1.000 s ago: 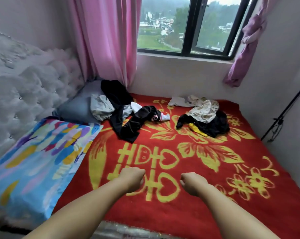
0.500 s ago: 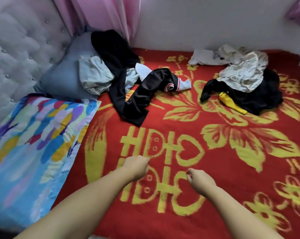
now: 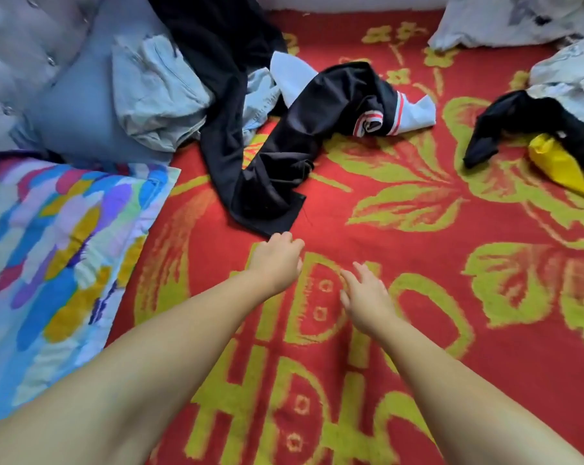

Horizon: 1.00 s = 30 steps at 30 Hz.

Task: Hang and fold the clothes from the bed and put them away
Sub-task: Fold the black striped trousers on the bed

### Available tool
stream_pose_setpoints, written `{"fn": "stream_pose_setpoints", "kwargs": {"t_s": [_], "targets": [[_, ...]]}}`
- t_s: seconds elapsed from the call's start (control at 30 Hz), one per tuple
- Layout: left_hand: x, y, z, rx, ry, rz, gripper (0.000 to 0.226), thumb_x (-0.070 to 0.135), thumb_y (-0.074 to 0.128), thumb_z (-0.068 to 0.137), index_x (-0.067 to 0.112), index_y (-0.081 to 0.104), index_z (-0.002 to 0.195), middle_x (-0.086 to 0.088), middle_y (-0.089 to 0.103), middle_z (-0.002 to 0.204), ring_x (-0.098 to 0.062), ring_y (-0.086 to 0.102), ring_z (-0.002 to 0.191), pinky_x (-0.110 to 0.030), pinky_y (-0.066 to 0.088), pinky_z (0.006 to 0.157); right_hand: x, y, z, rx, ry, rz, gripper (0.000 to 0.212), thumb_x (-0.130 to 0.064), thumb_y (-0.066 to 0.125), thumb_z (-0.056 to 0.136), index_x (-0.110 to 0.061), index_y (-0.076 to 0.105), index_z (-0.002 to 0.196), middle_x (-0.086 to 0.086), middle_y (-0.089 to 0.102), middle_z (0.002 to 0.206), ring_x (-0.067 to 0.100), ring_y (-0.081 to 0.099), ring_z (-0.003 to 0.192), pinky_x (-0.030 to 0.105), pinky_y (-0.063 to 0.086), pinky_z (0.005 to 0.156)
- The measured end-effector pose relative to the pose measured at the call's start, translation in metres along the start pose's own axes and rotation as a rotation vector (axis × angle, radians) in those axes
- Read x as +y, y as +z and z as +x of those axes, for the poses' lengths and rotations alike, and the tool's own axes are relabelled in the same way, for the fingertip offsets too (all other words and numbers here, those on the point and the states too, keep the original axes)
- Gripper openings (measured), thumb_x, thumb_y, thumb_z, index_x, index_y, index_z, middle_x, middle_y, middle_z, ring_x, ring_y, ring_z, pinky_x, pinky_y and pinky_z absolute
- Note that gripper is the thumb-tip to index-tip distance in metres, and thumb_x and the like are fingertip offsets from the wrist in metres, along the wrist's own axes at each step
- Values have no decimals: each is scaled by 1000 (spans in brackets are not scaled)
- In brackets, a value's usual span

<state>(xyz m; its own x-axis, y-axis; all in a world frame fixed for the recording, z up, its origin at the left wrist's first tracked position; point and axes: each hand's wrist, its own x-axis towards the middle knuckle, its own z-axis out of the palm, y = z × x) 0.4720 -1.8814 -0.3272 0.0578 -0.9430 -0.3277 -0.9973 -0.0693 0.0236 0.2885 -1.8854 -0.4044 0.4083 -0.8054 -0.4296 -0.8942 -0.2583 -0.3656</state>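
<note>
Both bare forearms reach out over the bed's red blanket [image 3: 401, 256] with its yellow flowers. The left hand [image 3: 277, 260] has its fingers [image 3: 285, 237] loosely curled, tips right at the lower hem of the black garment [image 3: 273, 156], holding nothing; whether they touch the cloth I cannot tell. The right hand [image 3: 367, 298] hovers just beside it at 4 o'clock, fingers relaxed and slightly spread, empty. The black garment trails up toward 11 o'clock over pale blue clothes [image 3: 156, 99] on a grey pillow [image 3: 79, 119]. A second pile, black cloth with a yellow piece [image 3: 562, 166], lies at 2 o'clock. A multicoloured pillow [image 3: 59, 246] lies at 9 o'clock.
</note>
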Motion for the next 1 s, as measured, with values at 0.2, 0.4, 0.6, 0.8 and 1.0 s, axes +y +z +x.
{"fn": "stream_pose_setpoints", "kwargs": {"t_s": [0.2,0.4,0.6,0.8,1.0], "targets": [[-38,22,97,212,-37,96,64,28,49,94,17,19,150,-12,18,155,-26,17,143,-45,23,111,21,61,40,137,-21,-242,56,-49,8,98,-34,-9,149,-3,-18,158,18,-21,145,54,-11,116],[-57,27,177,274,-181,211,101,46,60,86,20,-13,151,-16,3,159,-29,5,147,-60,8,112,27,67,41,429,-90,-278,59,-40,32,89,-22,41,144,7,34,153,24,23,142,57,14,111],[-59,23,187,156,-210,-71,20,7,44,92,9,45,111,-18,63,107,-39,60,97,-37,34,66,22,66,37,425,-99,-311,59,-39,33,87,-21,44,142,8,36,152,24,23,141,56,14,110],[-10,71,69,33,-82,-300,19,10,48,84,12,44,102,-17,65,92,-40,61,87,-35,33,61,18,62,34,321,-63,-248,59,-41,27,91,-27,32,148,3,25,157,18,13,146,53,6,115],[25,77,-75,-249,202,-216,29,19,52,87,13,46,115,-13,65,109,-36,60,101,-42,46,74,2,11,-3,87,64,407,40,-26,29,105,-21,39,143,1,25,157,7,23,143,25,8,116]]}}
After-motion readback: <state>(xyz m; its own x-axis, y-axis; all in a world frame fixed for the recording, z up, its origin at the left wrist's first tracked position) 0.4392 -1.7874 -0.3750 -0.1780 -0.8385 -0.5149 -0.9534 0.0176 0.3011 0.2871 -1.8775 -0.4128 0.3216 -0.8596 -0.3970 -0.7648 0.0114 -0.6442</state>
